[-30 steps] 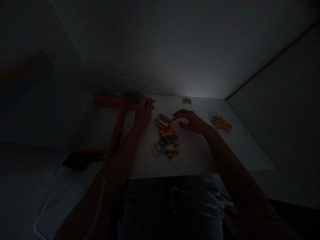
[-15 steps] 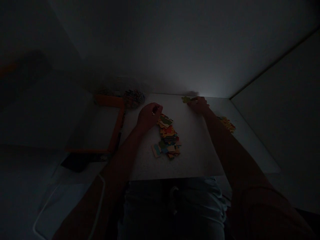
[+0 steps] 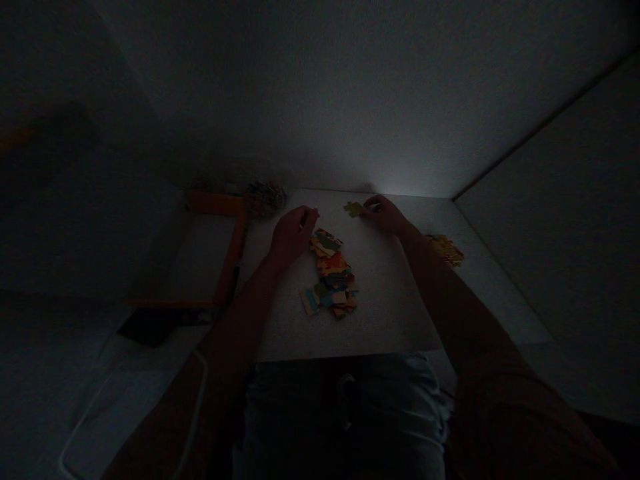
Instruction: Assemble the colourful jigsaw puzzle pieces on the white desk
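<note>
Since half a second ago, the right hand (image 3: 383,215) has drawn back from the far edge of the surface (image 3: 390,307), bringing the yellow-green puzzle piece (image 3: 353,209) with it; its fingertips rest on or pinch that piece, though the dim light hides which. Beside it, the left hand (image 3: 293,232) is curled, seemingly around something small, at the near side of which lies the pile of loose puzzle pieces (image 3: 333,273). An orange frame (image 3: 227,267) lies left of that hand, and a smaller cluster (image 3: 444,248) sits right of the right forearm. Judging by this, a piece is being fetched inward; the next move calls for a firm pinch.
</note>
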Action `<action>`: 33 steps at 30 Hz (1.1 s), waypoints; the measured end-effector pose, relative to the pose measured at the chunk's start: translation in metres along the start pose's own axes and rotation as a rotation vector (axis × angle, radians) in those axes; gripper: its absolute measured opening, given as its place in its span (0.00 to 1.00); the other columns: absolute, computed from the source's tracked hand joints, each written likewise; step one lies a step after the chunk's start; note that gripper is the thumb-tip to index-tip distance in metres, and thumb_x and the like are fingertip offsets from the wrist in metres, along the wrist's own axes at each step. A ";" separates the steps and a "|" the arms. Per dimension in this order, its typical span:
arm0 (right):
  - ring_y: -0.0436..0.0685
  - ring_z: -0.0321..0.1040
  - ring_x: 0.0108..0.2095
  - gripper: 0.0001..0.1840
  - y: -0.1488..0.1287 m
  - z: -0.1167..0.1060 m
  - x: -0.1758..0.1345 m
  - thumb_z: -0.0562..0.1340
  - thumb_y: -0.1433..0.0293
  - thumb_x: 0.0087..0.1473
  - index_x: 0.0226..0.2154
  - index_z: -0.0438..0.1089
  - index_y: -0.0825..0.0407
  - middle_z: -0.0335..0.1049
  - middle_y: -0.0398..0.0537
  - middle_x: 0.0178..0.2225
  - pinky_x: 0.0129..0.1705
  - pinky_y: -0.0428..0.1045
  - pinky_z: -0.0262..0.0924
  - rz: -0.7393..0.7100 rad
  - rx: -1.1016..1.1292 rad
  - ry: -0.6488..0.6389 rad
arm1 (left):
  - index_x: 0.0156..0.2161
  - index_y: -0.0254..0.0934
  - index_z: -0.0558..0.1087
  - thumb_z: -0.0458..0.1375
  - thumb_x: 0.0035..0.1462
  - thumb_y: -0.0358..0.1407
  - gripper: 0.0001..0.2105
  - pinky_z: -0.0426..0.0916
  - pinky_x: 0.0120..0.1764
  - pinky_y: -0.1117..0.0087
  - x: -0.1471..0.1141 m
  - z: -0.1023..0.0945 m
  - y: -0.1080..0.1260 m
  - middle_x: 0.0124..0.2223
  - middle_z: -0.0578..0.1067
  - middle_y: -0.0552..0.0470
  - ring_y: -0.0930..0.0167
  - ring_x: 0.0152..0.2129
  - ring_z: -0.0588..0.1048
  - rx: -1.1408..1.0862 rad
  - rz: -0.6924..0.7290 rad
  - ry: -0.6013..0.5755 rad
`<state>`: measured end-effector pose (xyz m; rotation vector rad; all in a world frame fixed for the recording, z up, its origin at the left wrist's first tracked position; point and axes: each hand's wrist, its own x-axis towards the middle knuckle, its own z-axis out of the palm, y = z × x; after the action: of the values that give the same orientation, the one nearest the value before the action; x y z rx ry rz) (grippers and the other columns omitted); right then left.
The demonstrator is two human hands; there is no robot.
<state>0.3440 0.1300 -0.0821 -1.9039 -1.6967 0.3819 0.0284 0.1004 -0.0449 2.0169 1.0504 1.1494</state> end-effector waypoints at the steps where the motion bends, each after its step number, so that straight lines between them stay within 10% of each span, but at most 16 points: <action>1: 0.58 0.66 0.36 0.26 0.000 0.001 -0.002 0.65 0.55 0.48 0.47 0.65 0.50 0.70 0.53 0.42 0.41 0.55 0.63 -0.031 0.064 -0.034 | 0.40 0.36 0.72 0.44 0.66 0.48 0.19 0.63 0.37 0.70 0.000 0.000 0.000 0.35 0.73 0.48 0.70 0.32 0.71 0.013 0.005 -0.007; 11: 0.64 0.63 0.47 0.34 -0.044 0.011 -0.017 0.62 0.48 0.50 0.55 0.65 0.46 0.59 0.56 0.53 0.55 0.68 0.47 -0.170 -0.146 -0.059 | 0.41 0.37 0.72 0.41 0.67 0.49 0.22 0.64 0.37 0.69 0.000 -0.002 0.002 0.34 0.73 0.48 0.69 0.32 0.71 0.064 0.013 0.000; 19: 0.57 0.67 0.36 0.22 -0.056 0.018 -0.029 0.65 0.52 0.49 0.41 0.63 0.46 0.69 0.47 0.39 0.41 0.55 0.64 -0.187 0.292 -0.030 | 0.42 0.37 0.72 0.40 0.67 0.48 0.22 0.64 0.38 0.69 0.000 -0.002 0.001 0.34 0.73 0.48 0.69 0.33 0.72 0.069 0.006 0.010; 22: 0.58 0.68 0.39 0.15 -0.078 0.004 -0.058 0.60 0.55 0.55 0.40 0.62 0.45 0.69 0.47 0.41 0.43 0.56 0.65 -0.276 0.350 0.028 | 0.42 0.37 0.72 0.40 0.67 0.48 0.22 0.65 0.39 0.68 0.000 -0.001 0.001 0.34 0.73 0.48 0.69 0.33 0.72 0.076 0.014 0.005; 27: 0.61 0.65 0.48 0.19 -0.113 -0.026 -0.133 0.62 0.65 0.53 0.48 0.64 0.39 0.66 0.46 0.50 0.52 0.59 0.62 -0.498 0.150 -0.217 | 0.42 0.38 0.71 0.41 0.67 0.48 0.21 0.65 0.40 0.69 0.000 0.001 -0.005 0.36 0.73 0.48 0.69 0.34 0.72 0.098 0.009 -0.002; 33: 0.63 0.62 0.55 0.21 -0.117 -0.017 -0.223 0.59 0.61 0.57 0.54 0.60 0.32 0.65 0.44 0.53 0.54 0.64 0.60 -0.370 0.033 -0.121 | 0.45 0.37 0.72 0.46 0.65 0.47 0.18 0.65 0.46 0.68 -0.003 0.002 -0.001 0.44 0.73 0.47 0.68 0.41 0.71 0.159 0.111 -0.126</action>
<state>0.2219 -0.0860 -0.0343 -1.5252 -2.0583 0.3807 0.0283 0.0982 -0.0482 2.2658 1.0044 1.0057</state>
